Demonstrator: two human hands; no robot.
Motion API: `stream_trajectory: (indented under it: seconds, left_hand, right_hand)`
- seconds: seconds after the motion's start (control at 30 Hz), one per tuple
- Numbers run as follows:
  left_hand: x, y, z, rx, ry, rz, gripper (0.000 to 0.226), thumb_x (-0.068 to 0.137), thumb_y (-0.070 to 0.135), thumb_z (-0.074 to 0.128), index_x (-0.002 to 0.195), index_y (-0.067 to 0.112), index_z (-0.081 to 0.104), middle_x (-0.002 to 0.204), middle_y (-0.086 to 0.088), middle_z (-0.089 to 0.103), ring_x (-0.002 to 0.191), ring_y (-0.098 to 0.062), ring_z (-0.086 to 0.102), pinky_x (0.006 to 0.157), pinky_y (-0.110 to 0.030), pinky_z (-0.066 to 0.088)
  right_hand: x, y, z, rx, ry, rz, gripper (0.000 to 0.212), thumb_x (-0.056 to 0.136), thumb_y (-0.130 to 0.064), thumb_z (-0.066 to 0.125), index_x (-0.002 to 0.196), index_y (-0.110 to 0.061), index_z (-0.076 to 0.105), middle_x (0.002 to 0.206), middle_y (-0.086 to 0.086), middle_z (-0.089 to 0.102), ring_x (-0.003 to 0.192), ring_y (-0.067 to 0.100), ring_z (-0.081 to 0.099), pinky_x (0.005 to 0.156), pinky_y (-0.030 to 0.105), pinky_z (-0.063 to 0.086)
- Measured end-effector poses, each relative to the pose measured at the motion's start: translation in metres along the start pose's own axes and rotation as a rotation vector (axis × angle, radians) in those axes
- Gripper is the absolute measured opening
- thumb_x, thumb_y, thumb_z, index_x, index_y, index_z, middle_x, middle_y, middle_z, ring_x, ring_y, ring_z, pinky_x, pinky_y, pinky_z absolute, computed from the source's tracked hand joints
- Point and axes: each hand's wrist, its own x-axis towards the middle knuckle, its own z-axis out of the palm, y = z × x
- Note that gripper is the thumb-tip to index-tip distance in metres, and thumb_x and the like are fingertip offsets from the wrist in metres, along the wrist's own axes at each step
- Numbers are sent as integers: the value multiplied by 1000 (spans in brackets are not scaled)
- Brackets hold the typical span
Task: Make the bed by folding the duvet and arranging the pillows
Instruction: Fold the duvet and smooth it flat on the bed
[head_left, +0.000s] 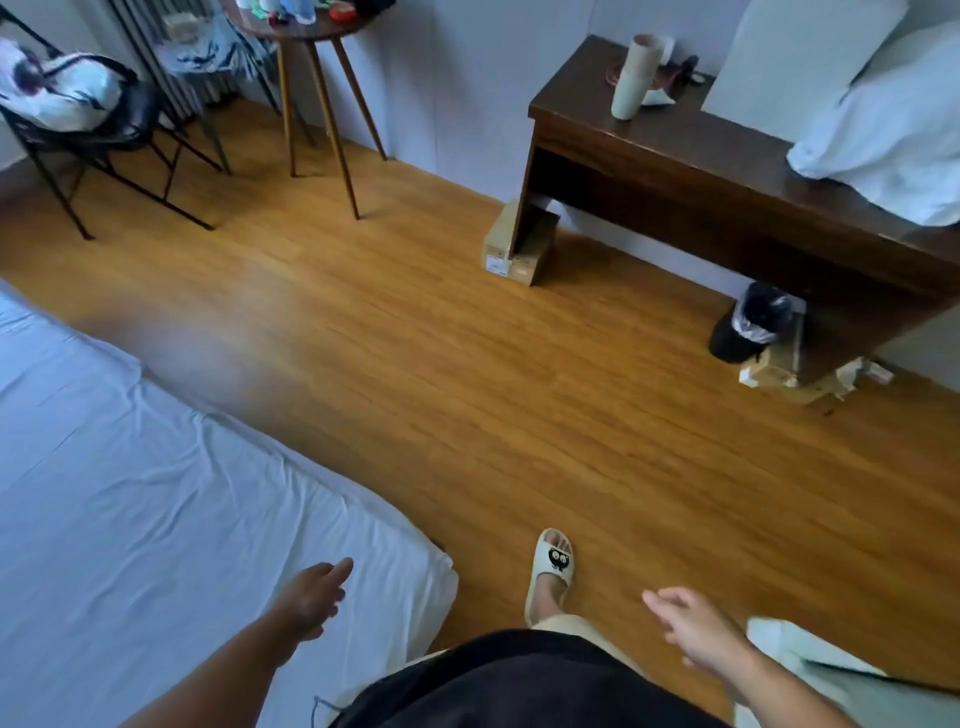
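The left hand (311, 597) is over the corner of the bed (130, 493), fingers straight and a little spread, holding nothing; I cannot tell if it touches the white sheet. The right hand (691, 629) is relaxed and empty too, above the wooden floor (467, 389), near a foot in a pale slipper (553, 564). A heap of white bedding (883, 140), duvet or pillow I cannot tell, lies on the dark desk (675, 156) by the wall, well apart from the bed.

Bed (130, 467) partly beyond left edge
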Motion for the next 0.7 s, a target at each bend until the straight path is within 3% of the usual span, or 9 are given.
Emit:
stream_trajectory:
  seconds: [0.13, 0.23, 0.33, 0.43, 0.57, 0.63, 0.7]
  left_hand:
    - [1, 61, 20, -97, 24, -120, 34, 100, 50, 48, 96, 18, 58, 108, -11, 66, 95, -30, 61, 70, -32, 42]
    - [10, 107, 27, -136, 28, -146, 42, 100, 52, 47, 104, 13, 61, 108, -11, 67, 89, -26, 61, 69, -31, 42]
    - [24, 150, 23, -195, 43, -140, 43, 100, 52, 45, 108, 14, 62, 107, -8, 67, 88, -23, 62, 68, -30, 45]
    - [46, 184, 5, -292, 84, -132, 38, 101, 50, 45, 110, 16, 59, 108, -6, 66, 92, -25, 64, 68, -31, 47]
    - [91, 214, -37, -362, 83, -175, 39, 102, 50, 44, 112, 14, 59, 109, -8, 66, 100, -29, 65, 69, -30, 48]
    - [112, 227, -68, -347, 74, -225, 44, 102, 50, 43, 115, 12, 60, 110, -9, 65, 98, -26, 64, 73, -31, 49]
    - [126, 240, -100, -303, 67, -250, 48, 102, 51, 41, 121, 11, 60, 119, -9, 65, 109, -27, 63, 85, -35, 53]
  right_hand:
    - [66, -90, -80, -120, -75, -48, 41, 94, -57, 58, 121, -27, 61, 114, -5, 65, 101, 15, 65, 90, 38, 54]
    - [106, -176, -132, -96, -102, -87, 34, 99, -47, 57, 120, -20, 59, 111, 0, 65, 97, 19, 66, 79, 37, 53]
    - [137, -248, -160, -88, -73, -147, 26, 101, -41, 56, 112, -17, 62, 108, 6, 67, 101, 28, 67, 91, 50, 54]
    - [168, -319, -164, -196, -114, -160, 23, 101, -42, 55, 106, -20, 61, 107, 6, 67, 103, 29, 67, 92, 50, 55]
    - [196, -423, -146, -319, -139, -183, 32, 101, -42, 54, 115, -15, 62, 108, 8, 67, 103, 29, 67, 73, 35, 50]
    - [204, -476, -133, -354, -146, -200, 31, 101, -41, 54, 113, -13, 62, 108, 9, 67, 99, 30, 68, 69, 33, 48]
    - [202, -528, -119, -364, -153, -229, 31, 102, -38, 54, 111, -10, 63, 102, 8, 65, 87, 27, 65, 64, 31, 45]
